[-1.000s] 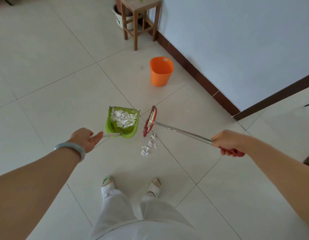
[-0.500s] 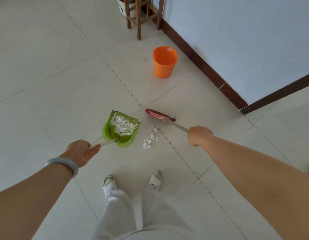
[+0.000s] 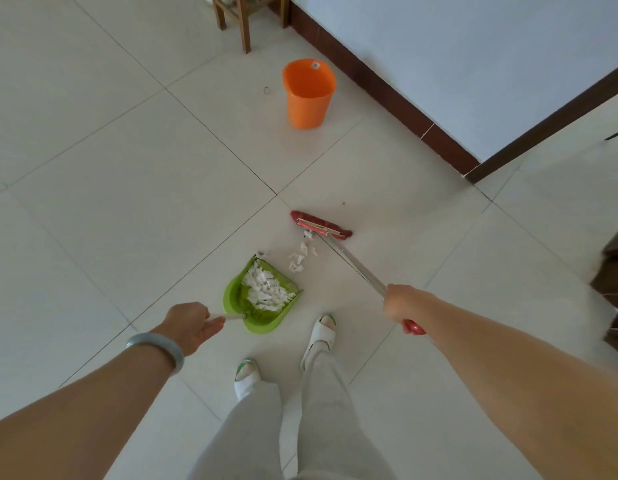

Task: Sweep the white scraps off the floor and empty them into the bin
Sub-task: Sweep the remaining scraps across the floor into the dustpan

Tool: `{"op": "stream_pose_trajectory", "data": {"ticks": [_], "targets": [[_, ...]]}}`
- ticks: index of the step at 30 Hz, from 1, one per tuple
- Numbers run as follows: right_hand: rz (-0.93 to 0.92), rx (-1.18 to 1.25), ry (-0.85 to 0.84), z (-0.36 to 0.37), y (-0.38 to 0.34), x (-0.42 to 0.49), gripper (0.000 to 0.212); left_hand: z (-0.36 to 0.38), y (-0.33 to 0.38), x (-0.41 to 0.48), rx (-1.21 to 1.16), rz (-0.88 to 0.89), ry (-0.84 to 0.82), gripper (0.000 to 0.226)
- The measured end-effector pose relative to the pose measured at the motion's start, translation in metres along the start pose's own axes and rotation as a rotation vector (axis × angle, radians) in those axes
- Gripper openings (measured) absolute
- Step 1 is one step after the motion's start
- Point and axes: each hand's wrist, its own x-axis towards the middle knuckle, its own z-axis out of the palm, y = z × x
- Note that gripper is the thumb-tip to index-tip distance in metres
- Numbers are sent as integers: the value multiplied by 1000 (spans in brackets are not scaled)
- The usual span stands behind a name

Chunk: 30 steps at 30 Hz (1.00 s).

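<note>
Diagonally floorward, broom (image 3: 349,258) head far-left; fingers (image 3: 392,306) wrapped round handle, dustpan (image 3: 262,299) likewise.

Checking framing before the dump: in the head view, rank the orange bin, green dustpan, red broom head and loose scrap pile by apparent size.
1-2. Orange bin and green dustpan: look alike; the bin is farther off, so unranked.
3. Red broom head.
4. Loose scrap pile.

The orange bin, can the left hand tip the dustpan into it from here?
Probably not yet. The orange bin stands well beyond the green dustpan held by the left hand; bare floor between leaves the way free.
</note>
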Motion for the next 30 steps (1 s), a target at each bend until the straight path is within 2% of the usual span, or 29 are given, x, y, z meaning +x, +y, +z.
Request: {"op": "stream_pose_trajectory", "data": {"ticks": [1, 2, 3, 5, 6, 8, 9, 10, 12, 13, 14, 16, 18, 20, 25, 27, 30], "targets": [[-19, 24, 2, 12, -4, -1, 33, 4, 3, -6, 108, -45, 8, 20], [-36, 30, 6, 25, -7, -5, 42, 6, 4, -10, 173, -38, 27, 21], [-54, 44, 2, 36, -10, -7, 49, 7, 8, -21, 113, -45, 41, 30], [-85, 84, -7, 53, -20, -12, 55, 10, 12, -28, 201, -6, 87, 42], [-86, 106, -4, 58, -24, -18, 54, 8, 10, -28, 306, 68, 46, 46], [-92, 74, -9, 72, -31, -31, 55, 11, 16, -30, 460, 100, 88, 51], [-102, 43, -30, 81, -34, -37, 57, 10, 21, -27, 529, 130, 34, 50], [-109, 31, -53, 89, -37, -45, 61, 14, 23, -23, 476, 151, 46, 45], [-116, 31, -100, 106, -39, -61, 66, 23, 34, -23, 372, 59, -20, 24], [-123, 39, -121, 115, -39, -68, 68, 27, 37, -21, 365, 57, -31, 25], [-122, 48, -145, 121, -39, -77, 68, 29, 42, -23, 457, 50, -3, 32], [-133, 52, -173, 130, -37, -90, 66, 27, 45, -34, 489, 187, 39, 44], [-138, 91, -228, 131, -31, -102, 58, 27, 42, -43, 603, 158, 49, 48], [-145, 161, -262, 126, -17, -113, 54, 29, 41, -48, 579, 154, 53, 46], [-122, 264, -187, 107, 34, -132, 61, 33, 44, -45, 379, 89, 5, 38], [-132, 293, -162, 104, 39, -133, 64, 35, 45, -44, 446, 81, 52, 44], [-151, 305, -133, 94, 38, -120, 68, 41, 49, -51, 548, 86, 20, 43]]}}
